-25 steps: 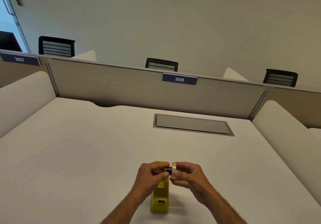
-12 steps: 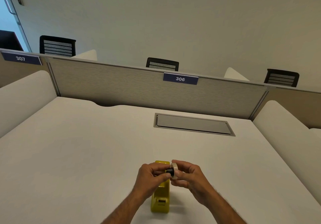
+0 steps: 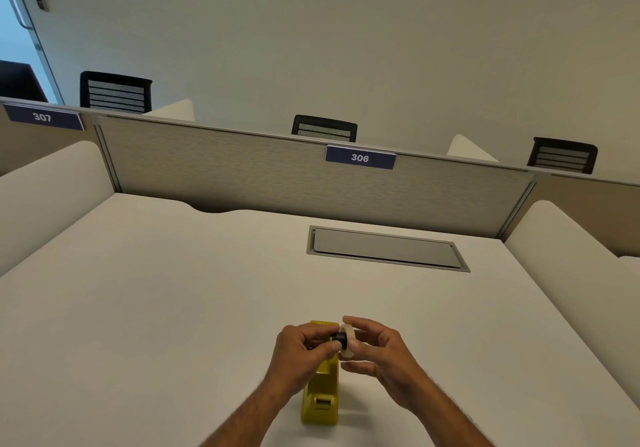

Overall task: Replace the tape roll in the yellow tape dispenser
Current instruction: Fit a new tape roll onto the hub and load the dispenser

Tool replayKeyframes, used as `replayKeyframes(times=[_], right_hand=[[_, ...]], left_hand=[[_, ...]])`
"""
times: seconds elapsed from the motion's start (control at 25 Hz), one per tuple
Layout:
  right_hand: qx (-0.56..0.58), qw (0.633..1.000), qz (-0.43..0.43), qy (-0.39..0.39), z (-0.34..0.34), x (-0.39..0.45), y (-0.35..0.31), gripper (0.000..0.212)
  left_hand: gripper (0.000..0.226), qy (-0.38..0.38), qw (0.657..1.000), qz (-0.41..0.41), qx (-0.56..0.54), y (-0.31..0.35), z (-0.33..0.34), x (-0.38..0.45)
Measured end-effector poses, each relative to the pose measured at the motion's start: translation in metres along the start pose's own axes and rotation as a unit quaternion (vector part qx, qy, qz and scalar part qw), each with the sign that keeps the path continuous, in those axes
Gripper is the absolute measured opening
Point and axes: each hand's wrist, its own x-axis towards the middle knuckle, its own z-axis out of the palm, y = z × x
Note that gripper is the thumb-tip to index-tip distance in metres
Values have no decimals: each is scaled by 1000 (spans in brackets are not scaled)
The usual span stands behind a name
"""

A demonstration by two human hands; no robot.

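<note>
The yellow tape dispenser (image 3: 321,394) stands on the white desk (image 3: 138,308) near its front edge, its cutter end towards me. Just above its far end I hold two small parts together. My left hand (image 3: 301,353) pinches a black spool core (image 3: 340,338) between thumb and fingers. My right hand (image 3: 377,353) grips a whitish tape roll (image 3: 348,340) by its rim. The core's end sits in or at the roll's hole. The dispenser's middle is hidden behind my hands.
A grey cable hatch (image 3: 386,248) lies flush in the desk further back. A fabric partition (image 3: 242,172) with a "306" label (image 3: 360,157) closes the far edge. Padded white side panels (image 3: 571,266) flank the desk. Black chairs (image 3: 323,128) stand beyond.
The roll and the core have come closer together, the core's end now meeting the roll. Both hands stay above the dispenser.
</note>
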Motion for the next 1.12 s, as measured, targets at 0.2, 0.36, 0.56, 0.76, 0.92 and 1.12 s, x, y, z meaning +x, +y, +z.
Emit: replayKeyframes(times=[0.2,0.36,0.56,0.76,0.92,1.12], right_hand=[[-10,1000,-2,-1,1,1,0,33],[-23,1000,-15,-13,1,1,0,43],[-25,999,-28,25,3,1,1,53],[-29,995,-53,79,10,0,-1,40],[-49,992,-56,99,18,2,0,35],[-67,993,-59,73,16,0,-4,22]], left_hand=[[25,-3,1000,-2,-21,-1,0,1],[25,-8,1000,-5,-22,-2,1,0],[29,24,999,21,28,0,4,-2],[54,-8,996,62,62,-2,13,-12],[47,34,995,59,79,-1,19,-9],[43,46,999,7,26,-3,16,-4]])
